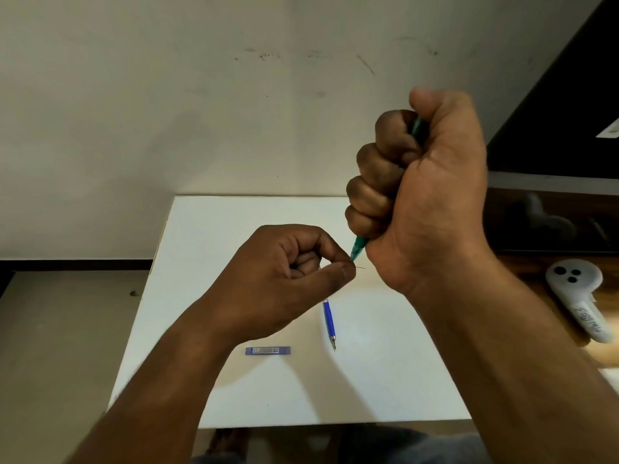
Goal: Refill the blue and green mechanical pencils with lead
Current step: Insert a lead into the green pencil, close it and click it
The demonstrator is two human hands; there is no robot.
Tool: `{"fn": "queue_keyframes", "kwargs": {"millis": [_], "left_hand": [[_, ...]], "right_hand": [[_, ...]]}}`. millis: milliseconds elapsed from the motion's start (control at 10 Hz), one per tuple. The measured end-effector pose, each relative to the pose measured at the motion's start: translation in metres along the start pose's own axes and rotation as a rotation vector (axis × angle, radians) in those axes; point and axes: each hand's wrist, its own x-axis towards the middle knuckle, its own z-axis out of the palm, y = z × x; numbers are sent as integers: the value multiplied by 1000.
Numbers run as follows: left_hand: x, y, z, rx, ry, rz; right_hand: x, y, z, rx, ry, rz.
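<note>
My right hand (418, 192) is clenched in a fist around the green mechanical pencil (359, 246), tip pointing down-left, thumb over its top end. My left hand (288, 276) pinches a thin lead (361, 267) between thumb and forefinger right at the pencil's tip. The blue mechanical pencil (329, 321) lies on the white table (201, 236), tip toward me, below my hands. A small blue lead case (268, 350) lies flat to the left of the blue pencil, near my left wrist.
A white handheld controller (579, 296) with dark buttons rests on a wooden surface to the right of the table. A wall stands close behind the table. Floor shows to the left, and my knees beneath the near edge.
</note>
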Motion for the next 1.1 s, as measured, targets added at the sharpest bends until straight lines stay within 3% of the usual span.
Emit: {"fn": "queue_keyframes", "kwargs": {"millis": [200, 300, 400, 500, 1100], "left_hand": [[0, -8, -4, 134, 2, -20], [3, -16, -12, 304, 124, -139], [8, -22, -24, 365, 383, -285], [9, -25, -34, 267, 608, -330], [6, -26, -33, 329, 643, -279]], "right_hand": [[0, 0, -1, 0, -11, 1], [0, -1, 0, -21, -32, 1], [-1, -1, 0, -47, -52, 4], [-2, -1, 1, -56, -70, 11], [-3, 2, 5, -82, -85, 24]]}}
